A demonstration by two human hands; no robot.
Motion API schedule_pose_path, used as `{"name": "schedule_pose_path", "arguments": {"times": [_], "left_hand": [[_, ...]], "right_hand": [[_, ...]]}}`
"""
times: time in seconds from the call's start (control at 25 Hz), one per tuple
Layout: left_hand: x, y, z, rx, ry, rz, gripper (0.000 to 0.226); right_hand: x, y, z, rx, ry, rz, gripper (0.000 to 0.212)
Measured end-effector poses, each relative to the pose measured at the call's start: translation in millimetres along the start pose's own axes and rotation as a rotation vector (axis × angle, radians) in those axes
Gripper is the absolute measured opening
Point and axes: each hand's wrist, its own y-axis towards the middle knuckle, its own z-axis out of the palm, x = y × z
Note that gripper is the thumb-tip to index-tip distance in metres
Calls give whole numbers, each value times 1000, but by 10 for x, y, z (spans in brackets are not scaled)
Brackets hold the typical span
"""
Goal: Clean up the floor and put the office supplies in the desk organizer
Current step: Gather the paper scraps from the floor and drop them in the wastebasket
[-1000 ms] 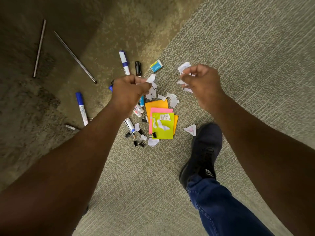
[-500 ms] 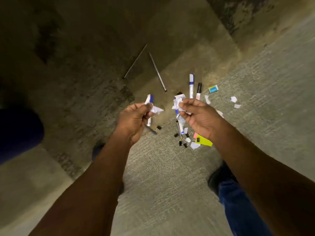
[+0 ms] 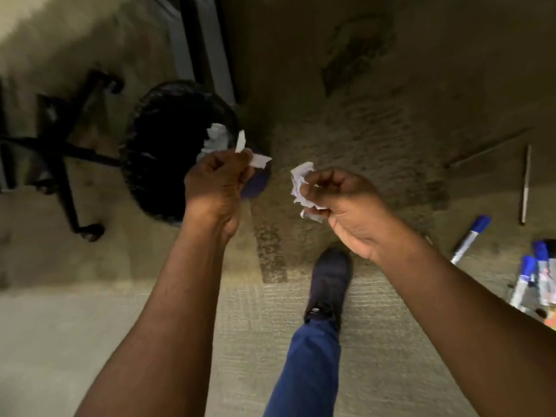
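**Paper scraps in both fists at the bin**

Hands full, both of them, out over the carpet [image 3: 391, 341]. The left hand [image 3: 213, 182] curls tight round white paper scraps [image 3: 255, 158], strips poking out above the knuckles, and it hovers right at the near rim of the black mesh wastebasket [image 3: 156, 139]. More white paper [image 3: 215, 139] shows inside that basket, just beyond the fist. The right hand [image 3: 343, 206] pinches its own crumpled wad of paper [image 3: 301, 185], fingers folded round it, and hangs beside the basket, a short way apart from the left hand. Below it, a dark shoe [image 3: 329, 284] and a blue trouser leg [image 3: 307, 371] stand on the lighter strip of carpet. Over at the carpet's right edge lie the supplies: one blue-capped marker [image 3: 469, 239] on its own, a cluster of further markers [image 3: 535, 278] just beside it, and a thin rod [image 3: 526, 185] farther up. A black chair base [image 3: 60, 152] sits on its castors at the left edge, near the basket. The desk organizer is nowhere in this view.
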Motion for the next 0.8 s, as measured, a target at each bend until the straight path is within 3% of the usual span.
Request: {"name": "schedule_pose_path", "arguments": {"times": [0.16,0.32,0.4,0.52,0.6,0.72,0.8], "left_hand": [[30,299,-730,-251,139,7,4],[71,732,-1106,-433,480,139,16],[109,941,-1222,-347,706,135,21],[194,1102,-1318,-17,967,80,36],[221,1055,-1309,53,1061,190,33],[331,766,-1173,-116,995,408,35],[463,450,-943,-155,833,516,35]], "right_hand": [[-137,475,1117,89,-208,-150,18],[-333,1009,1733,-52,-638,-513,7],[-473,1247,1796,-2,-984,-586,23],[-664,1330,1743,203,-1591,-490,46],[-692,1187,1684,145,-1648,-575,45],[-687,823,1399,-57,-1428,-805,31],[-709,566,958,-198,-1331,-846,27]]}}
